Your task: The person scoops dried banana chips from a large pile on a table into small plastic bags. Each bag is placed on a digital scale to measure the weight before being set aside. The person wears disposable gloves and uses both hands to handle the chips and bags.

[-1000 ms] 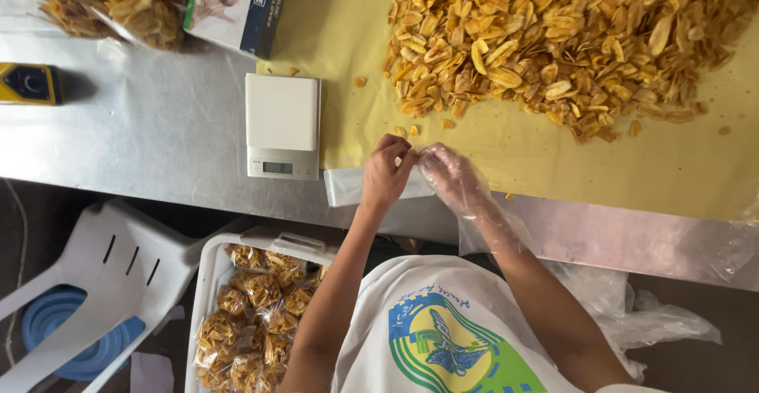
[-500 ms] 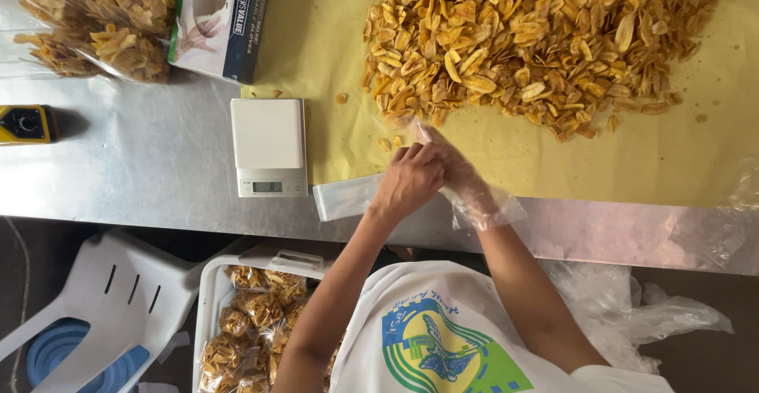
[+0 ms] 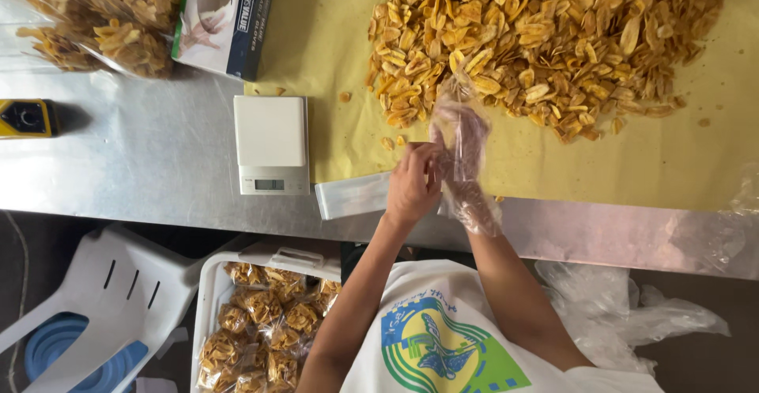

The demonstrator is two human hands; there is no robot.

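The left hand (image 3: 413, 183) pinches the cuff of a clear plastic glove (image 3: 462, 164) with closed fingers, at the wrist of the right hand (image 3: 465, 144). The right hand sits inside the glove, fingers loosely spread, holding nothing. Both hover over the yellow paper (image 3: 340, 37) on the worktop (image 3: 118, 171), just beside the heap of banana chips (image 3: 545, 37). A white scale (image 3: 270, 144) stands to the left.
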